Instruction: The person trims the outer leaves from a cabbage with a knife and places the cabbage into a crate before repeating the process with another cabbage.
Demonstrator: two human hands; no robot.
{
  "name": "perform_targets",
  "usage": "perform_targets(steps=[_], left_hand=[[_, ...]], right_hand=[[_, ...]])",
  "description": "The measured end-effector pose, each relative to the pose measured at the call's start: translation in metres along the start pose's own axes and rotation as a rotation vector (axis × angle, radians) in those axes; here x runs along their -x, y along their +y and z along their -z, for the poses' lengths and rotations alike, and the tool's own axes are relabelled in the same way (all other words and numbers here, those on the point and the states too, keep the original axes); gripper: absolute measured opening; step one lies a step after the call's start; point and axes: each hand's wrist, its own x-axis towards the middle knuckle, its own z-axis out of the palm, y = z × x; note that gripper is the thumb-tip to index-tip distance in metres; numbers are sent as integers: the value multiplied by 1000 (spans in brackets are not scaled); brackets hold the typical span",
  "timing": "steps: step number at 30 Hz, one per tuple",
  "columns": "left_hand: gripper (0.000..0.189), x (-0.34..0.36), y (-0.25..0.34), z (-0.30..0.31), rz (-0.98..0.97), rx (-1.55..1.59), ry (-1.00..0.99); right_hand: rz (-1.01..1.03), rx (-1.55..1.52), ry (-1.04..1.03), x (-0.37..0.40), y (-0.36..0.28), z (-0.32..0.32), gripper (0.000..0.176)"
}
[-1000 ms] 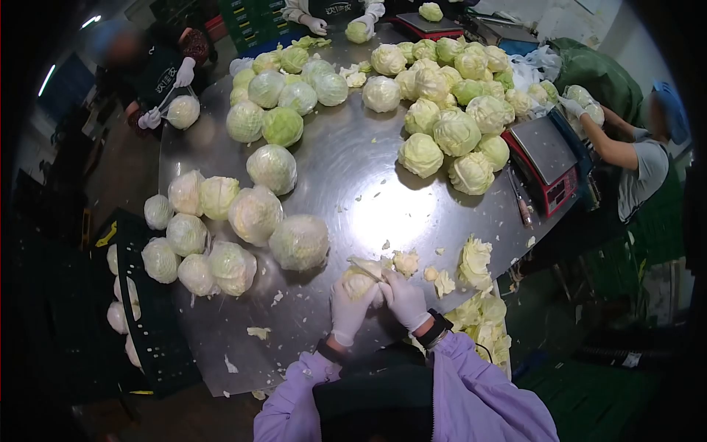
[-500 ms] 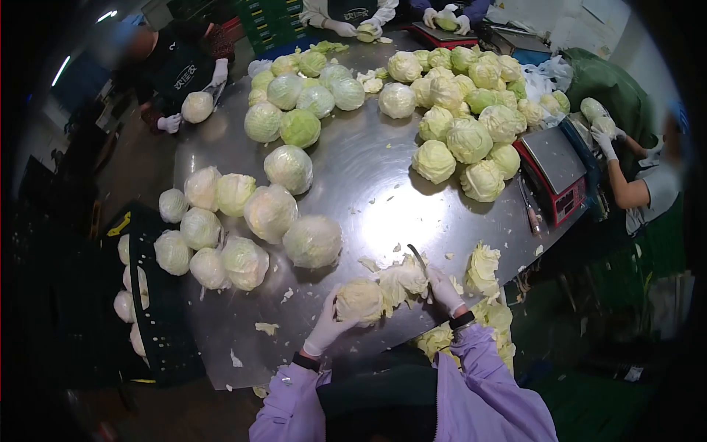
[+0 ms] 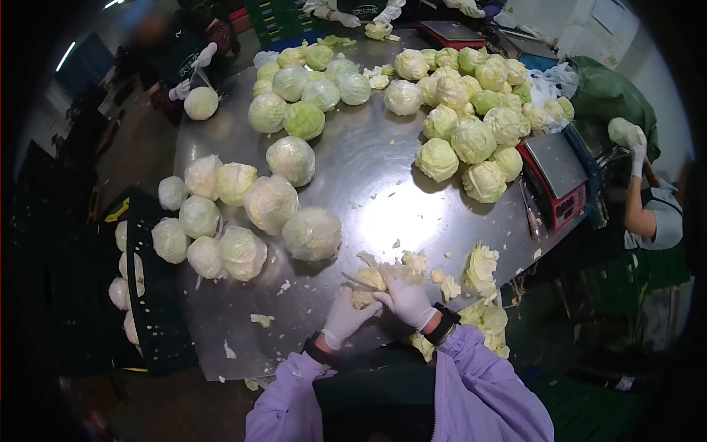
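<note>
Near the front edge of the metal table [image 3: 309, 295], my gloved left hand [image 3: 349, 317] holds a cabbage [image 3: 366, 287] from its left and lower side. My gloved right hand [image 3: 407, 298] is closed at the cabbage's right side, its fingers round a curved knife [image 3: 356, 281]. The blade points left across the top of the cabbage; the handle is hidden in the hand. Loose leaves [image 3: 414, 263] lie just beyond my right hand. More trimmed leaves [image 3: 480, 271] are to the right. Wrapped cabbages [image 3: 312, 234] stand to the left of my hands.
A heap of cabbages [image 3: 472, 141] covers the back right, beside a red scale [image 3: 557, 169]. Another knife [image 3: 529, 211] lies left of it. More cabbages [image 3: 303, 120] stand at the back left. A dark crate [image 3: 158, 324] is at the left. Co-workers' gloved hands show round the table.
My right hand has moved left with the knife, from the loose leaves to the cabbage. My left hand has shifted slightly right. Co-workers' hands have moved.
</note>
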Motion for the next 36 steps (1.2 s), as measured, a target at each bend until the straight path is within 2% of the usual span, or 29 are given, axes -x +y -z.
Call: perform_targets(steps=[2, 4, 6, 7, 8, 9, 11, 12, 14, 16, 17, 18, 20, 21, 22, 24, 26, 27, 28, 29, 31, 32, 33, 34, 36], left_hand=[[74, -1, 4, 1, 5, -60, -5], [69, -4, 12, 2, -115, -202, 9], [74, -6, 16, 3, -86, -190, -14], [76, -4, 22, 6, -33, 1, -29], [79, -3, 24, 9, 23, 191, -45], [79, -3, 21, 13, 24, 190, -46], [79, -4, 6, 29, -164, 77, -192], [79, -4, -2, 38, -162, 74, -194], [77, -1, -15, 53, -185, 50, -331], [76, 3, -15, 61, -189, 75, -340], [74, 6, -16, 63, -191, 104, -346], [74, 9, -17, 66, -191, 100, -345], [76, 16, -22, 67, -121, 171, -312], [76, 23, -27, 64, -123, 170, -315], [78, 32, -31, 62, -95, 263, -253], [81, 32, -30, 59, -68, 353, -188], [92, 39, -13, 38, -220, 34, 38], [100, 42, -11, 27, -170, -206, 146], [100, 42, -12, 24, -170, -207, 141], [98, 40, -13, 22, -119, -174, 183], [97, 35, -34, 24, -69, -141, 218], [88, 32, -62, 32, -58, 22, 159], [81, 31, -77, 39, -46, 182, 106], [81, 33, -68, 46, -48, 171, 116], [63, 37, -37, 58, 248, 1266, 141]], right_hand=[[34, 123, -57, -2, 6, 6, 59], [62, 92, -16, -7, 16, 11, 56], [110, 12, 23, -14, 23, 17, 45], [109, 12, 25, -19, 28, 18, 45], [57, -29, -31, -24, 35, 18, 38], [6, -70, -89, -29, 40, 20, 32], [-61, -121, -61, -38, 36, 31, 28], [-128, -169, -35, -42, 35, 36, 25], [-207, -217, -48, -51, 52, 29, 27], [-506, -493, -155, -61, 54, 30, 28], [-605, -524, -217, -63, 56, 33, 29], [-603, -527, -216, -63, 62, 28, 29], [-455, -272, -43, -62, 92, 10, 29], [-489, -186, -120, -62, 110, 6, 37], [-489, -188, -115, -58, 105, 9, 37], [-293, 66, 112, -42, 85, 21, 50], [-254, -45, 108, -34, 41, 38, 57], [-326, -386, 18, -31, 16, 40, 58], [-389, -726, -64, -30, 1, 36, 60], [-393, -728, -57, -29, -6, 24, 60], [-352, -733, -251, -17, -6, -12, 49], [-350, -732, -251, -10, 6, -28, 49], [-341, -589, -224, -4, 22, -44, 43], [-326, -452, -193, 3, 32, -54, 39], [-277, -418, -104, 28, 49, -43, 36]])
